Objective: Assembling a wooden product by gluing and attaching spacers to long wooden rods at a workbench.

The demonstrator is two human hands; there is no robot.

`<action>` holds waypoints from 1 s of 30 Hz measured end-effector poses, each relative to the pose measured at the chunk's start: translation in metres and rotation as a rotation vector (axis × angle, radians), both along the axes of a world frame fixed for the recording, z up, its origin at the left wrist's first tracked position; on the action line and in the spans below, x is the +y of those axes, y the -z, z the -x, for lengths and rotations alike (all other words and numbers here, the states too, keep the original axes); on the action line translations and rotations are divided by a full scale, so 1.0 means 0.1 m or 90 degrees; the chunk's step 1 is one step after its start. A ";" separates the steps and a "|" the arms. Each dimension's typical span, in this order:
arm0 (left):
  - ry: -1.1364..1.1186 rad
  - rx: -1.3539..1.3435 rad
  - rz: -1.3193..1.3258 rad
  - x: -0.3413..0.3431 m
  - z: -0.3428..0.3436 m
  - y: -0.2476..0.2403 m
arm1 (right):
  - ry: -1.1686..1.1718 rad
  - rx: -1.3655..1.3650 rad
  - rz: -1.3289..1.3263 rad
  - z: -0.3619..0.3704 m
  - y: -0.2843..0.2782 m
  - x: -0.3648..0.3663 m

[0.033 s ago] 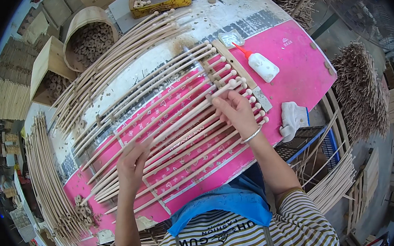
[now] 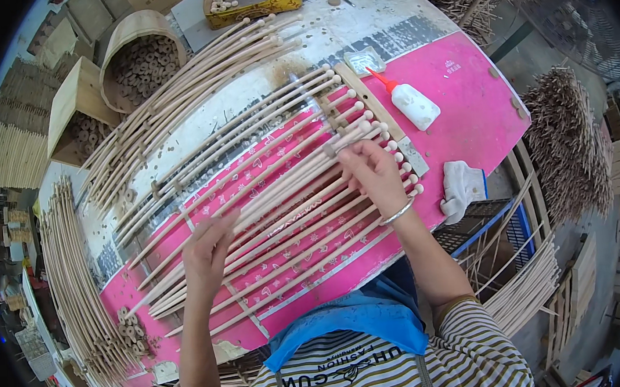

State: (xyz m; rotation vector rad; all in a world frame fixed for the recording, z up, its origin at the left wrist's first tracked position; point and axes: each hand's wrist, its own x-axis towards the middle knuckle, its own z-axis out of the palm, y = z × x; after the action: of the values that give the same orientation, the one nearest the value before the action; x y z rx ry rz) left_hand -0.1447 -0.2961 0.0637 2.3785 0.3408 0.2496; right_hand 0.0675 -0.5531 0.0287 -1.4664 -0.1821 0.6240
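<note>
Slim wooden rods [image 2: 306, 236] with round ball ends lie side by side, slanting up to the right across a pink patterned sheet. My left hand [image 2: 208, 250] closes thumb and fingers on one wooden rod around its middle. Near the ball ends, my right hand [image 2: 376, 176] is bent over the same group, fingertips pinched together at a rod; what exactly lies between them is partly hidden. A small wooden ring [image 2: 330, 150] sits on a rod just left of the right fingertips. The ball ends point toward a wooden stop strip [image 2: 366, 96].
A white glue bottle [image 2: 414, 105] with a red nozzle lies on the right, above a white glove [image 2: 461, 189]. More rods [image 2: 196, 74] lie at the far side. A round wooden tub [image 2: 111, 82] of rings and a yellow tray [image 2: 253, 10] of wooden pieces stand behind.
My right fingertips have shifted slightly to the right, showing more of the ring on the rod. My left hand has moved very little.
</note>
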 end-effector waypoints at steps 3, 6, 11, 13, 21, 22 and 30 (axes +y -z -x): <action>0.000 -0.088 -0.075 0.17 -0.32 0.14 | 0.041 -0.046 -0.010 -0.04 0.01 -0.04; -0.013 -0.074 -0.092 0.32 -0.61 0.25 | 0.000 -0.058 -0.004 -0.03 0.02 -0.05; -0.027 -0.052 -0.095 0.49 -0.95 0.50 | -0.003 -0.077 -0.007 -0.01 0.00 -0.07; -0.017 -0.055 -0.111 0.52 -1.04 0.58 | -0.016 -0.077 0.000 -0.02 -0.01 -0.09; -0.011 -0.033 -0.173 0.49 -1.15 0.70 | -0.035 -0.068 -0.008 -0.05 0.03 -0.09; -0.018 -0.024 -0.193 0.48 -1.15 0.70 | -0.041 -0.063 -0.006 -0.05 0.04 -0.09; 0.043 -0.081 -0.290 0.60 -1.17 0.66 | -0.053 -0.074 -0.027 -0.04 0.06 -0.09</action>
State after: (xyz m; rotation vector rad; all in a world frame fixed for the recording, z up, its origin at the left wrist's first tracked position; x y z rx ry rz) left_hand -0.0274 -0.2365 -0.0018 2.7960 0.1530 0.4877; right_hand 0.0712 -0.5620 0.0225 -1.4610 -0.3471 0.5987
